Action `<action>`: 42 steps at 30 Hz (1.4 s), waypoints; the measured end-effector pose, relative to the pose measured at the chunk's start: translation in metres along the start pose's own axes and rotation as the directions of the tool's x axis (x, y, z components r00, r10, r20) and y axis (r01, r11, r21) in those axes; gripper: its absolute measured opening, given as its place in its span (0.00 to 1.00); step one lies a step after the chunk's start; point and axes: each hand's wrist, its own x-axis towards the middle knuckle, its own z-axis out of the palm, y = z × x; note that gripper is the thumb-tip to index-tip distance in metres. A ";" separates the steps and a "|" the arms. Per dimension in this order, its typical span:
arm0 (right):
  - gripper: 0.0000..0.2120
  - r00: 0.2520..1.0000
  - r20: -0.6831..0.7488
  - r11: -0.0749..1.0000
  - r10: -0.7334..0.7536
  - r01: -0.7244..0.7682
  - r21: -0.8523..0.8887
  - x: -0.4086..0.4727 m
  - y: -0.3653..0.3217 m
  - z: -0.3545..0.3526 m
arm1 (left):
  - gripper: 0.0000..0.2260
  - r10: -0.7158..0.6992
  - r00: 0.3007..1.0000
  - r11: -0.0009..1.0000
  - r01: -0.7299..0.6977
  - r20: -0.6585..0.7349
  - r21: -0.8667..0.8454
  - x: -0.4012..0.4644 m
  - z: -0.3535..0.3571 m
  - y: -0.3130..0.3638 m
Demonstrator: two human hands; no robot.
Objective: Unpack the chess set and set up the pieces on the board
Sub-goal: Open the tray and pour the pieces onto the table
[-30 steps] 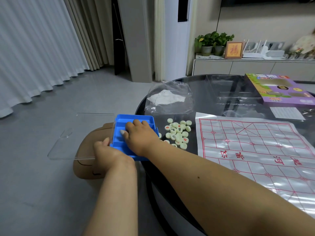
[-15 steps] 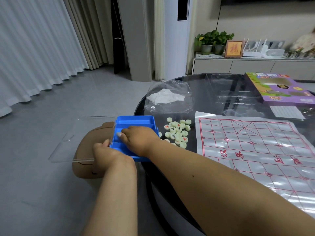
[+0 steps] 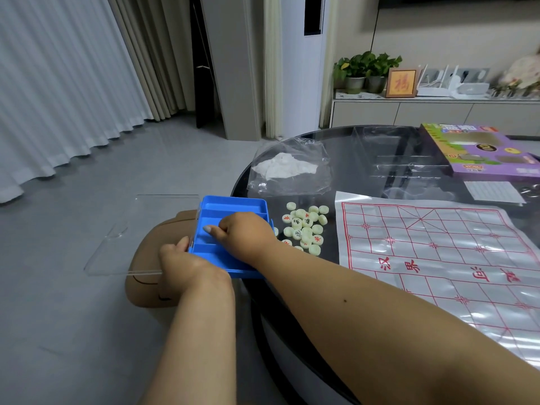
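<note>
The left hand (image 3: 178,260) grips the clear lid (image 3: 131,229) beside the blue tray (image 3: 233,204); the right hand (image 3: 242,233) rests curled in it, holding nothing visible. Pieces (image 3: 305,226) lie right of the tray, the board (image 3: 444,252) beyond.

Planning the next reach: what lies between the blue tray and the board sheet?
Head view: a cluster of pale chess pieces on the dark tabletop.

Blue plastic tray (image 3: 230,207), ridged compartments, hangs over the left edge of the dark glass surface (image 3: 362,159). Clear lid (image 3: 131,235) sticks out left of it, roughly level, past the edge. Pale round chess pieces (image 3: 305,228), red and black characters, heaped just right of tray. Plastic board sheet (image 3: 444,252), red grid, lies flat, right of the pieces.
</note>
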 end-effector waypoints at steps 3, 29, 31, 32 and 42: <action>0.24 1.000 -0.017 1.000 -0.009 0.009 -0.014 0.001 -0.004 -0.003 | 0.16 -0.011 1.000 1.000 0.011 -0.003 0.020 0.005 -0.001 -0.002; 0.24 0.981 -0.188 0.903 0.045 -0.121 -0.413 -0.002 0.080 -0.029 | 0.10 -0.004 1.000 0.980 0.010 -0.030 0.198 0.013 -0.006 -0.007; 0.23 0.982 -0.185 0.915 0.043 -0.113 -0.388 -0.003 0.081 -0.031 | 0.08 -0.014 0.999 0.981 0.022 -0.041 0.192 0.012 -0.006 -0.007; 0.23 0.982 -0.184 0.921 0.043 -0.111 -0.373 -0.002 0.081 -0.032 | 0.08 -0.014 0.999 0.982 0.022 -0.043 0.189 0.012 -0.005 -0.007; 0.24 0.912 -0.244 0.910 0.329 -0.237 0.340 -0.004 0.074 -0.061 | 0.13 0.001 1.000 0.980 0.005 -0.030 0.197 0.013 -0.006 -0.010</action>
